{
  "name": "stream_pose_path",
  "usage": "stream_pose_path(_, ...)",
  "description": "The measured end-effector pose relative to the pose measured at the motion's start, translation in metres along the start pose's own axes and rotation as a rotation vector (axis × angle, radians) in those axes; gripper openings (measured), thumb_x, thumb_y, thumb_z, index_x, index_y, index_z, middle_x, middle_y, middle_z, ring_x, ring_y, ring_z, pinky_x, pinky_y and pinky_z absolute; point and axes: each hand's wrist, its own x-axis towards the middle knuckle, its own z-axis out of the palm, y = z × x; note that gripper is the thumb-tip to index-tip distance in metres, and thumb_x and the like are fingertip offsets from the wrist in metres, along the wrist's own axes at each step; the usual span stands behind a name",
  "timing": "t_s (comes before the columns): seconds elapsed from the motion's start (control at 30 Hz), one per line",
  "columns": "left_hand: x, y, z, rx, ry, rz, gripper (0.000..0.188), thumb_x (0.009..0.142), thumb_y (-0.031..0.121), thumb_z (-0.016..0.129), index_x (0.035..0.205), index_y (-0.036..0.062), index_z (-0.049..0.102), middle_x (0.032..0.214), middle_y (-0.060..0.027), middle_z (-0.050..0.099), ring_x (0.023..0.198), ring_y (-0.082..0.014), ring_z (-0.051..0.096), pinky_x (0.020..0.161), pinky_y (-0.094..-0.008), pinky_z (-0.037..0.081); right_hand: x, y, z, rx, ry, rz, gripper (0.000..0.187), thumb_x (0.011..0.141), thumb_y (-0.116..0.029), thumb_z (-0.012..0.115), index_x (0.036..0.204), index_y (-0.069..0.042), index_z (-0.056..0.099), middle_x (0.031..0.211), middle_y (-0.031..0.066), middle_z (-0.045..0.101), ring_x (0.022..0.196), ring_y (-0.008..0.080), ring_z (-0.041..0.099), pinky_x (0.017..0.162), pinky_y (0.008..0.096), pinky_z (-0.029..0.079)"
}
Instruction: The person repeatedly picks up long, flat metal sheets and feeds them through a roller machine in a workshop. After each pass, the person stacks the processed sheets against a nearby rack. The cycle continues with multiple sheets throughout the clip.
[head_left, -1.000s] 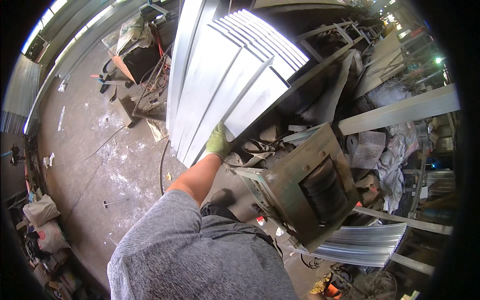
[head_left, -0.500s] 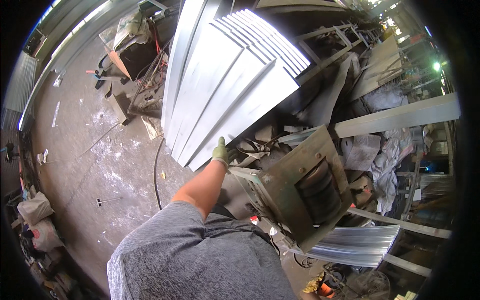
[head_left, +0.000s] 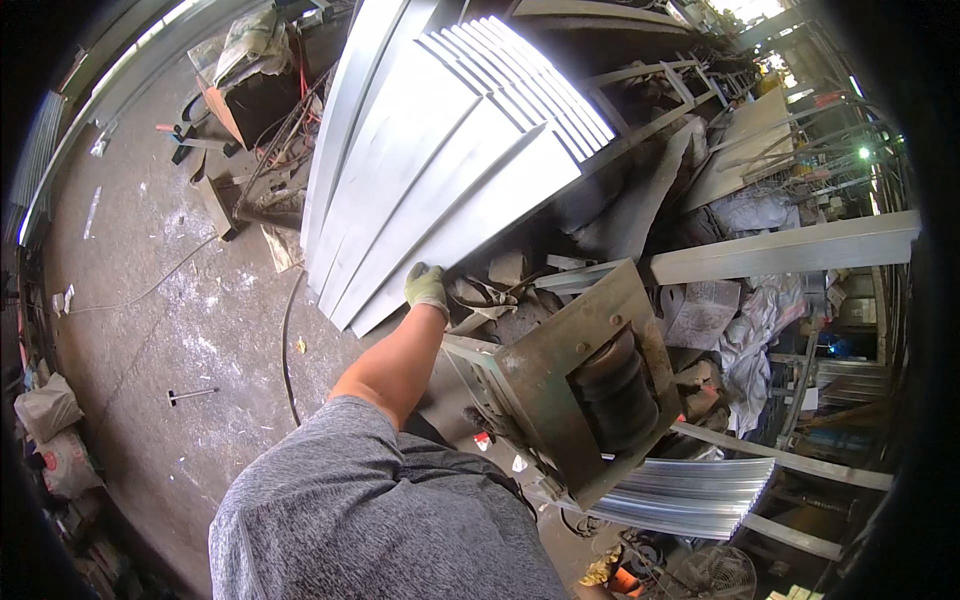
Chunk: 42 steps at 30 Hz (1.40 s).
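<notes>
A fanned stack of long, pale grey metal panels (head_left: 440,190) stretches away in front of me, the near ends over the floor. In a light yellow-green glove, my left hand (head_left: 426,286) is closed at the right edge of the nearest panel, fingers bent over it; its underside is hidden. Just right of that arm stands a worn metal frame (head_left: 530,375) with a dark ribbed roller (head_left: 615,400) in its opening. At the bottom edge, a yellow glove (head_left: 600,570) beside an orange thing (head_left: 627,582) seems to be my right hand; its fingers cannot be made out.
Shiny corrugated sheets (head_left: 680,495) lie beyond the roller frame, near a round fan guard (head_left: 718,575). A long metal beam (head_left: 780,248) juts in from the right above scrap and sacks. A cable (head_left: 288,340) and a T-shaped tool (head_left: 192,396) lie on the floor.
My view has shifted slightly, moving the scene a little to the left. The left hand's fingers, stretched forward before, now bend at the panel's edge. The panels keep their arrangement.
</notes>
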Motion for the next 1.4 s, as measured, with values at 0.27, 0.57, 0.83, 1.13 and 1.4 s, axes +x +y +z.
stream_pose_path(0.27,0.007,-0.014,-0.004,0.065,0.068,-0.024,0.052,0.090,0.025,0.078,0.136,0.0016,0.074,0.136,-0.0223,0.075,0.128,-0.0319,0.070,0.108,-0.0399,0.054,0.004,0.003,-0.002,-0.001,-0.004,0.007,0.059,0.105,-0.042,0.066,0.147,-0.001,0.067,0.142,0.0192,0.072,0.134,0.0311,0.067,0.111,0.0380,0.051)
stream_pose_path(0.57,0.056,-0.052,-0.006,-0.274,-0.417,-0.044,0.013,0.096,0.011,0.068,0.104,0.0036,0.075,0.090,-0.0115,0.074,0.083,-0.0237,0.072,0.070,-0.0376,0.060,-0.004,0.003,-0.006,0.024,0.001,-0.043,0.060,0.104,-0.044,0.066,0.146,-0.002,0.067,0.142,0.0198,0.073,0.134,0.0321,0.067,0.112,0.0384,0.051)
stream_pose_path(0.83,-0.048,-0.069,-0.181,1.102,-0.715,0.246,0.055,0.098,0.040,0.069,0.139,0.0033,0.071,0.139,-0.0256,0.072,0.132,-0.0409,0.069,0.113,-0.0447,0.053,-0.018,0.054,-0.013,0.015,-0.046,-0.081,0.061,0.103,-0.046,0.066,0.146,-0.002,0.068,0.141,0.0203,0.073,0.135,0.0329,0.067,0.112,0.0388,0.051)
stream_pose_path(1.13,-0.012,-0.175,-0.415,1.840,-0.930,0.366,0.039,0.096,0.036,0.068,0.114,0.0045,0.081,0.119,-0.0293,0.076,0.118,-0.0513,0.069,0.102,-0.0556,0.056,-0.005,0.103,-0.029,-0.202,0.108,-0.231,0.062,0.102,-0.047,0.064,0.144,-0.002,0.069,0.140,0.0216,0.073,0.133,0.0349,0.068,0.112,0.0412,0.051)
stream_pose_path(1.4,-0.001,-0.168,-0.423,1.482,-0.671,0.449,0.028,0.087,0.023,0.061,0.086,-0.0027,0.072,0.074,-0.0102,0.064,0.072,-0.0193,0.053,0.069,-0.0453,0.048,0.011,0.172,-0.101,0.010,0.528,0.086,0.072,0.099,-0.052,0.060,0.153,-0.005,0.060,0.149,0.0253,0.065,0.140,0.0419,0.061,0.117,0.0472,0.048)
